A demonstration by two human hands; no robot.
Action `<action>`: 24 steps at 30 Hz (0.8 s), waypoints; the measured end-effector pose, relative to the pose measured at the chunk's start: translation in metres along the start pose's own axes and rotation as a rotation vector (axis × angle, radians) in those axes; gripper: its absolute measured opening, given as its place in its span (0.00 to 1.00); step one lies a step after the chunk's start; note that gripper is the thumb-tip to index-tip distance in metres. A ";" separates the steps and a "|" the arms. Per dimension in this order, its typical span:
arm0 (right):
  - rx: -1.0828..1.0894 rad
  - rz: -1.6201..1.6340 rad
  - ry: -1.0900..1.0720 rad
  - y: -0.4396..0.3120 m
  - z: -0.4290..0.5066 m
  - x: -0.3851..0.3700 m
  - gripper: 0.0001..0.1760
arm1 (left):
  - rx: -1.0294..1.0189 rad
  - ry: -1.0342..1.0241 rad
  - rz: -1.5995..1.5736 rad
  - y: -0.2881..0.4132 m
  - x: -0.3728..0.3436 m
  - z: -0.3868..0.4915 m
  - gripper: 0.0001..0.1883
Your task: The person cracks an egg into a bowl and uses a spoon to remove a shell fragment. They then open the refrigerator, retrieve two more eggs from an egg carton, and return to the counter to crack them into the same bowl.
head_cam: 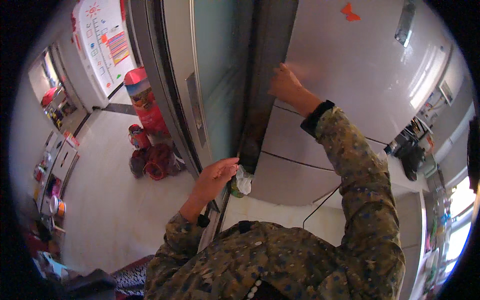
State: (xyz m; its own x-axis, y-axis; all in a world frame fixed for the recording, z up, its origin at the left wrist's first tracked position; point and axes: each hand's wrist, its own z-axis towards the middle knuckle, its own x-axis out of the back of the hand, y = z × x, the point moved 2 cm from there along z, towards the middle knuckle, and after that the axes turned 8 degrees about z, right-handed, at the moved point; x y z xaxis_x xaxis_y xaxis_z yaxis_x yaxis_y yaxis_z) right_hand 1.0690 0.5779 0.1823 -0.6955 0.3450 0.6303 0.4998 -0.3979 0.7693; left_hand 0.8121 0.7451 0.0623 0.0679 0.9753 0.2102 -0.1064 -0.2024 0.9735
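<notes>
My right hand [287, 84] is raised at the left edge of a pale glossy refrigerator [337, 67], its fingers curled at the door's edge. Whether they grip that edge I cannot tell. Lower down, my left hand [217, 174] is held before the frame of a sliding door with a frosted glass panel [223, 75]. Its thumb and fingertips are close together near a crumpled white plastic bag [244, 182], which appears behind the fingertips; contact between them is unclear. An orange bow-shaped sticker [350, 13] is on the refrigerator door.
Beyond the door frame at left, a red patterned bundle [146, 101], a red container [138, 135] and dark red mesh bags [157, 161] are on the tiled floor. A low cabinet [62, 161] lines the left wall. A dark cord [320, 208] hangs by the refrigerator's base.
</notes>
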 end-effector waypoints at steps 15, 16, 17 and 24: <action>-0.252 0.185 0.233 -0.095 -0.146 0.125 0.24 | -0.123 -0.337 -0.110 0.017 0.001 0.021 0.19; -0.286 0.243 0.241 -0.102 -0.167 0.139 0.25 | -0.106 -0.349 -0.099 0.019 -0.002 0.024 0.19; -0.333 0.250 0.250 -0.110 -0.192 0.152 0.24 | -0.117 -0.366 -0.119 0.022 -0.005 0.028 0.19; -0.957 -0.022 0.605 -0.141 -0.380 0.175 0.33 | -0.163 -0.505 -0.107 0.036 -0.029 0.060 0.19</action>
State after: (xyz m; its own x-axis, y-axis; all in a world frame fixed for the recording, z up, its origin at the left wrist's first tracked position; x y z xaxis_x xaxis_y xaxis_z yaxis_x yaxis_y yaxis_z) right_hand 0.6808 0.3718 0.1441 -0.9647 -0.0050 0.2635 0.0651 -0.9734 0.2198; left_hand 0.8661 0.7046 0.0964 0.5512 0.8174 0.1674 -0.2230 -0.0491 0.9736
